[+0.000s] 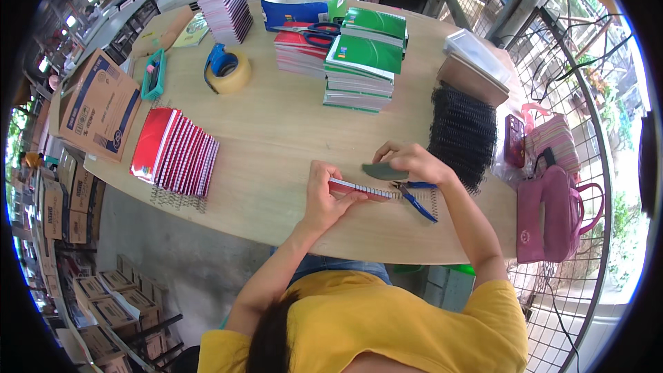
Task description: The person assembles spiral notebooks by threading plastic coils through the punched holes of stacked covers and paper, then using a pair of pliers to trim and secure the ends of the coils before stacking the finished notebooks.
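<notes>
In front of me, my left hand (323,197) pinches a small red notebook (356,190) on edge, its spine turned up with a thin wire coil along it. Close by on the right, my right hand (413,164) has its fingers closed on a flat, dark grey-green piece with a rounded edge (382,172), whose kind I cannot make out. Below that hand lie blue-handled pliers (420,206), their jaws near the notebook's coil end. A loose wire coil (434,202) is beside the pliers.
Coiled red notebooks (176,155) stand at left, near a tape dispenser (226,70) and teal tray (153,74). Green notebooks (362,62) and scissors (319,33) are at the back. Black coils (463,131) and a pink bag (549,217) are on the right.
</notes>
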The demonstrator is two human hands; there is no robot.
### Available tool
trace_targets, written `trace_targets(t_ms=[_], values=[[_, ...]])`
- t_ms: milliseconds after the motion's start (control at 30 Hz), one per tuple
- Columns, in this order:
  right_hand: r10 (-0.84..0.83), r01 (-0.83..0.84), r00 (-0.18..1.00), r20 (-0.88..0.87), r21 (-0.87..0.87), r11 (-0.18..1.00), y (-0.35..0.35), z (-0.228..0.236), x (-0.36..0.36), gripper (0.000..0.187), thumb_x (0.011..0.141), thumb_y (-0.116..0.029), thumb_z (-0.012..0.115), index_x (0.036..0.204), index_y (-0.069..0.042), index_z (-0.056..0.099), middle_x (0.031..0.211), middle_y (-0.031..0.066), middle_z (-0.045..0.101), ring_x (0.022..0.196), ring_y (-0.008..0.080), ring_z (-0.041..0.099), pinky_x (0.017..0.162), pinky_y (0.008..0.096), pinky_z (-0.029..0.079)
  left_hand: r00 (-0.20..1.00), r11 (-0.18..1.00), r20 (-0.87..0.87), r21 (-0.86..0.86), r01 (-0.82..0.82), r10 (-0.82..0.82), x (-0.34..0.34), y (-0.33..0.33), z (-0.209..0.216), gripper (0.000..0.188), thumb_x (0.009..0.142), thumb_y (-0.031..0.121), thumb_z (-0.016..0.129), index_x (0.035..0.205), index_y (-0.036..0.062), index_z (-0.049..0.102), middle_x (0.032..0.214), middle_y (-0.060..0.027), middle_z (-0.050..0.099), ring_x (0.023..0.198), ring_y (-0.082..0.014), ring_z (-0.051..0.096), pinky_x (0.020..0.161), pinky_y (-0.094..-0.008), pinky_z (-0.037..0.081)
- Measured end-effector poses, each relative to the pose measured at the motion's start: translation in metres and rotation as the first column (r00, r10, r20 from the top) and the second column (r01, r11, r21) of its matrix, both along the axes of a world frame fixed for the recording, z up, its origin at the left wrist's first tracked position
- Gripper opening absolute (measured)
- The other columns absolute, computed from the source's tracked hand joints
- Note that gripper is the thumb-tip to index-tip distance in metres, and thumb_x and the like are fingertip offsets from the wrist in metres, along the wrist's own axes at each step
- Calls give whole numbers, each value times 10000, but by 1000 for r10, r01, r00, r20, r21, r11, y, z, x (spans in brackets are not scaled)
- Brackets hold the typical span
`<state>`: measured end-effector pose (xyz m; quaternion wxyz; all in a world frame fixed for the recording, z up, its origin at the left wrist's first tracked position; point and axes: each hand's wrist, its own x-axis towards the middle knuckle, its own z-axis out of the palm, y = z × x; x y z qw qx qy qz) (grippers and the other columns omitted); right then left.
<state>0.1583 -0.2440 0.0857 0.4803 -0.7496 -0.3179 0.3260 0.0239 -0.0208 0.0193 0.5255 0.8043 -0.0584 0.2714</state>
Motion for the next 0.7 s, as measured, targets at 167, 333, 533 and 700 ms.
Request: trace_targets(t_ms=[167, 333, 533, 700], values=[[88, -62, 980, 180, -145, 988, 4, -1, -5, 535, 929, -416, 583, 1009, 91, 732, 1235, 206, 642, 1058, 277, 637, 914, 398, 501, 999, 998, -26, -52, 42, -44, 2, -7, -2, 643, 658, 250, 971, 999, 60, 461, 930, -71, 448, 802, -227, 476, 682, -357, 447], [171, -176, 984, 41, 183, 967, 6, -2, -1, 519, 939, -436, 572, 971, 61, 718, 1223, 162, 664, 1001, 236, 648, 853, 382, 510, 997, 996, -62, -68, 51, -55, 2, -10, -3, 692, 651, 240, 980, 1045, 54, 442, 966, -83, 458, 823, -224, 495, 704, -367, 463], [72, -82, 927, 368, 12, 997, 11, -13, 2, 447, 963, -378, 565, 1057, 34, 707, 1069, 157, 686, 963, 254, 651, 851, 366, 515, 1000, 993, -8, -116, 25, -26, 8, -11, 1, 643, 731, 126, 920, 1181, 34, 470, 1022, -67, 521, 890, -195, 550, 835, -330, 497], [19, 20, 969, -245, 159, 987, 8, 7, -10, 506, 969, -410, 538, 1173, 38, 655, 1048, 126, 678, 938, 220, 649, 794, 353, 546, 821, 751, -202, -559, 351, -534, 19, 48, -15, 164, 935, -86, 636, 1066, 6, 600, 1007, -15, 622, 986, -89, 608, 926, -264, 508]])
